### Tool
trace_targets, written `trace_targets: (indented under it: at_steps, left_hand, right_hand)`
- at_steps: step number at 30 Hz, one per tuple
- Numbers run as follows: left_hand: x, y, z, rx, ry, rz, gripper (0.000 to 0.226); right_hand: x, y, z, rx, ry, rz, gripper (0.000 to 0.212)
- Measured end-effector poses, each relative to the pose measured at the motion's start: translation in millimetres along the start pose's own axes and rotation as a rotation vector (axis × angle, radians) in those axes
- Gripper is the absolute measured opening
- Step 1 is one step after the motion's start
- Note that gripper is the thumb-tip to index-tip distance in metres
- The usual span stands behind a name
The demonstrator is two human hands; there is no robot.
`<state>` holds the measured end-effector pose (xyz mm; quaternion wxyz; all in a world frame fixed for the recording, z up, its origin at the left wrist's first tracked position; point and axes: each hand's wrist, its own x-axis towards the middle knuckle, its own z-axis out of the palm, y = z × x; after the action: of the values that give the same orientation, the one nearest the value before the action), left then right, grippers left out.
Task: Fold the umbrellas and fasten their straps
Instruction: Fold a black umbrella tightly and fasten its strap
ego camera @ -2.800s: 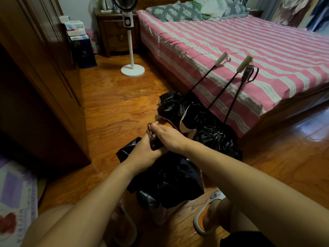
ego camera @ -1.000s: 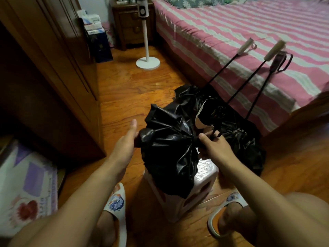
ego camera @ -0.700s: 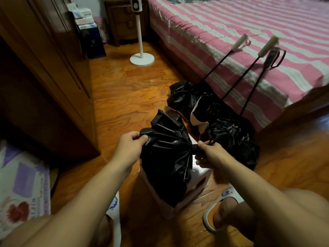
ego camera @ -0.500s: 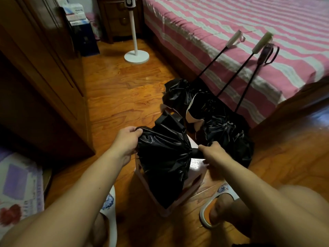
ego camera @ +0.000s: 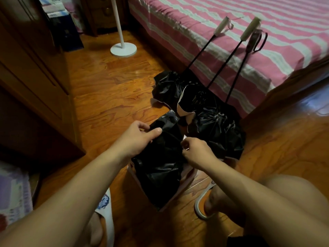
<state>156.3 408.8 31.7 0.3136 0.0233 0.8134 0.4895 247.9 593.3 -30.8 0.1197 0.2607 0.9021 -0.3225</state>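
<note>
A collapsed black umbrella (ego camera: 160, 164) lies over a small white stool (ego camera: 188, 177) between my knees, its canopy loose and crumpled. My left hand (ego camera: 137, 138) pinches a fold of the black canopy at its upper left. My right hand (ego camera: 195, 152) grips the umbrella at its right side, fingers curled; what it holds is hidden under them. Three more black umbrellas (ego camera: 210, 111) lean against the bed, shafts extended, two with white handles (ego camera: 221, 26) and one with a dark handle (ego camera: 254, 40) resting on the mattress.
A pink-and-white striped bed (ego camera: 231, 32) fills the upper right. A white fan stand (ego camera: 122, 49) rises from the wooden floor (ego camera: 106, 90) behind. A dark wooden wardrobe (ego camera: 35, 77) runs along the left. My slippered feet (ego camera: 105, 220) flank the stool.
The umbrella has been lowered onto the stool and its canopy has sagged flatter. My left hand has shifted right along the canopy edge; both hands have come closer together.
</note>
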Motion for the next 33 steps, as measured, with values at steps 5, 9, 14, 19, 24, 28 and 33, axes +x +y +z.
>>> trace_targets:
  at_steps: [5, 9, 14, 19, 24, 28, 33]
  left_hand:
    - [4.1, -9.6, 1.8, 0.034, 0.009, 0.034, 0.042]
    - [10.8, -5.5, 4.7, -0.26, 0.131, -0.015, 0.027]
    - [3.3, -0.6, 7.2, -0.245, 0.015, 0.091, 0.021]
    - [-12.4, 1.6, 8.9, -0.003, -0.082, 0.468, 0.023]
    - [-11.8, 5.8, 3.1, -0.103, 0.037, 0.38, 0.023]
    - [-7.3, 5.5, -5.3, -0.297, 0.139, 0.114, 0.023]
    - [-20.4, 3.5, -7.0, -0.322, -0.061, 0.089, 0.023]
  right_hand:
    - [0.9, 8.2, 6.6, -0.004, -0.098, -0.011, 0.035]
    - [-2.3, 7.8, 8.8, 0.07, -0.041, -0.09, 0.06]
    - [1.8, 11.5, 17.8, 0.113, 0.032, -0.127, 0.032]
    - [4.7, 13.1, 26.1, 0.073, 0.038, -0.159, 0.053]
    - [8.5, 14.6, 26.8, 0.05, 0.031, -0.193, 0.027]
    - [8.3, 11.3, 25.0, 0.105, -0.04, -0.241, 0.013]
    - [3.6, 0.2, 29.9, 0.28, -0.205, -0.286, 0.057]
